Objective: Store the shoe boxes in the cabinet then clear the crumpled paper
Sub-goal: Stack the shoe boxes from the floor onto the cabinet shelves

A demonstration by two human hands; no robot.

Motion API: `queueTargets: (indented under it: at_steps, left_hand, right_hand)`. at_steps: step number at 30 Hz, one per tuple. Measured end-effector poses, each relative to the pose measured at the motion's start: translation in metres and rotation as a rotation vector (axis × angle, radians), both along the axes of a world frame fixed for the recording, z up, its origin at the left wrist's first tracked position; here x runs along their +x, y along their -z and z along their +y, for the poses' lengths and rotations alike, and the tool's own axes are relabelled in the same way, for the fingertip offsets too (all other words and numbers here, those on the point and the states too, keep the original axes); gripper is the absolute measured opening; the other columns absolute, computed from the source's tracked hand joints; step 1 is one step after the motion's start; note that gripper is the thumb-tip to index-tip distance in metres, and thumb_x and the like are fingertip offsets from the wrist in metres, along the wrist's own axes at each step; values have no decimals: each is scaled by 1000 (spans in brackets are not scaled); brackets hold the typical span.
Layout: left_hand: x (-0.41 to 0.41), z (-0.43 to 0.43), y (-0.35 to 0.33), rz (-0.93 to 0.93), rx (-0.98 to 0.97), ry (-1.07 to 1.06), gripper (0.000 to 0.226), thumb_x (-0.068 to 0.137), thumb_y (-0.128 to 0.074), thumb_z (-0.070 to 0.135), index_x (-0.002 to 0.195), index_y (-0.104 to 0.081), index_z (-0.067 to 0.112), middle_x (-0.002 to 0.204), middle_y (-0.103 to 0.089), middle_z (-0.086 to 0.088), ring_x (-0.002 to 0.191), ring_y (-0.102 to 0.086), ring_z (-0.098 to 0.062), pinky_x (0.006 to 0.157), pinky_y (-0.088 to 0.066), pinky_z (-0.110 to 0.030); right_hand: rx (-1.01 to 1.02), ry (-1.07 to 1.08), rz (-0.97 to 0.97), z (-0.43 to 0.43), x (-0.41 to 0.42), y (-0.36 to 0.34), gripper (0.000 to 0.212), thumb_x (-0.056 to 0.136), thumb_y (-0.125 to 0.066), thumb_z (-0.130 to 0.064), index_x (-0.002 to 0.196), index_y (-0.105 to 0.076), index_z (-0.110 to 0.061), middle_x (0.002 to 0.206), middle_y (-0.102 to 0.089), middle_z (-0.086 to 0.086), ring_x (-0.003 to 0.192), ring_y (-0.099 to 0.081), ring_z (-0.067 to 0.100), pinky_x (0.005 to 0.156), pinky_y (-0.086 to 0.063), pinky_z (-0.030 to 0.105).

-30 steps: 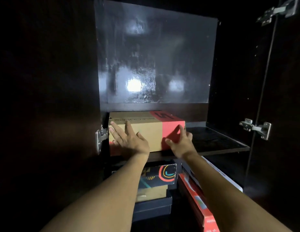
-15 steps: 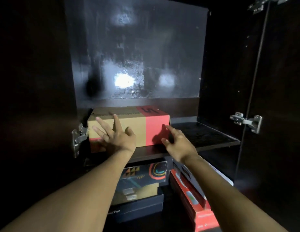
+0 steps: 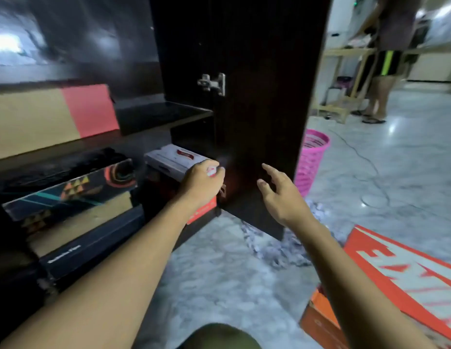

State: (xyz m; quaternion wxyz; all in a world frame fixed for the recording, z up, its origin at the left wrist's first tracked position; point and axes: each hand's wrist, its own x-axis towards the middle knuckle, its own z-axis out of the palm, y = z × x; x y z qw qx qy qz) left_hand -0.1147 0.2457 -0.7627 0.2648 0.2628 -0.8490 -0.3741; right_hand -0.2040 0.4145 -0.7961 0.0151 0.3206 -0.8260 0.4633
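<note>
A brown and red shoe box (image 3: 43, 117) lies on the upper shelf of the dark cabinet (image 3: 164, 109). Below it sit a dark patterned box (image 3: 68, 187), a black box (image 3: 93, 245), and a white box (image 3: 174, 157) on top of a red one (image 3: 203, 212). My left hand (image 3: 201, 182) has its fingers curled in front of the white box's corner; whether it touches the box is unclear. My right hand (image 3: 277, 192) is open, in front of the open cabinet door (image 3: 257, 96). An orange shoe box (image 3: 395, 285) lies on the floor at lower right. Crumpled paper (image 3: 269, 243) lies under the door.
A pink plastic basket (image 3: 311, 157) stands behind the door. Another person (image 3: 385, 59) stands at the back right by a wooden frame. A cable (image 3: 357, 152) runs across the marble floor. My knee (image 3: 219, 336) shows at the bottom edge.
Both hands have left the brown and red box on the upper shelf and dropped lower. My view has swung right, bringing the door, floor, basket and orange box into sight.
</note>
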Motion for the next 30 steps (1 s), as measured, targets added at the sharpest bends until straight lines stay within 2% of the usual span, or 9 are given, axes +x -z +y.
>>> queueTargets:
  at_steps: [5,9,12,14,16,19,21,24,30]
  left_hand:
    - [-56,84,37,-222,64,311,36,92,-58,42,123,-64,25,119,-66,-9,111,-61,-23,97,-45,-32]
    - [-101,163,65,-294,99,479,25,95,-58,36,112,-65,19,104,-60,-3,99,-56,-19,82,-37,-24]
    - [-127,215,103,-375,129,555,32,97,-54,36,119,-62,14,103,-56,1,97,-52,-16,80,-35,-22]
    - [-135,241,132,-457,157,625,36,100,-45,44,122,-57,19,115,-58,2,111,-51,-17,91,-35,-24]
    - [-138,258,160,-535,223,644,57,102,-36,50,148,-35,18,149,-43,-3,138,-39,-21,110,-28,-29]
    - [-140,265,195,-569,281,573,72,98,-36,59,156,-15,24,158,-31,-3,142,-35,-28,117,-29,-40]
    - [-145,261,212,-522,305,498,77,88,-41,68,152,-25,28,149,-46,-4,130,-49,-31,109,-40,-46]
    - [-144,265,214,-425,327,398,72,83,-47,68,143,-43,28,136,-58,-3,116,-59,-30,101,-47,-43]
    - [-133,254,226,-301,401,225,48,92,-54,53,129,-59,22,120,-65,-3,98,-59,-24,85,-44,-32]
  right_hand:
    - [-7,272,-138,114,-4,42,52,97,-50,-37,147,-43,-22,147,-47,11,133,-48,24,112,-38,43]
    - [42,448,-176,184,-5,71,49,99,-51,-31,145,-46,-17,146,-49,11,132,-49,24,110,-37,35]
    - [140,545,-162,229,-6,93,49,99,-51,-33,146,-45,-20,149,-45,9,132,-48,24,110,-37,37]
    - [243,618,-144,260,-7,111,51,97,-50,-40,145,-45,-24,151,-41,7,134,-45,25,110,-38,43]
    - [355,768,-124,294,-11,128,54,93,-51,-45,144,-46,-27,155,-34,10,142,-35,28,113,-33,49]
    - [396,1059,-303,342,-11,149,62,89,-51,-53,146,-40,-30,160,-20,16,149,-14,35,117,-21,56]
    - [355,1105,-473,366,-9,161,68,86,-55,-57,146,-36,-32,156,-26,19,144,-24,39,113,-26,55]
    - [258,1073,-477,383,-11,168,70,86,-57,-54,147,-34,-28,141,-47,17,126,-49,40,99,-41,46]
    - [-50,1133,-422,398,0,178,66,85,-59,-56,143,-44,-28,140,-56,4,124,-56,26,100,-42,41]
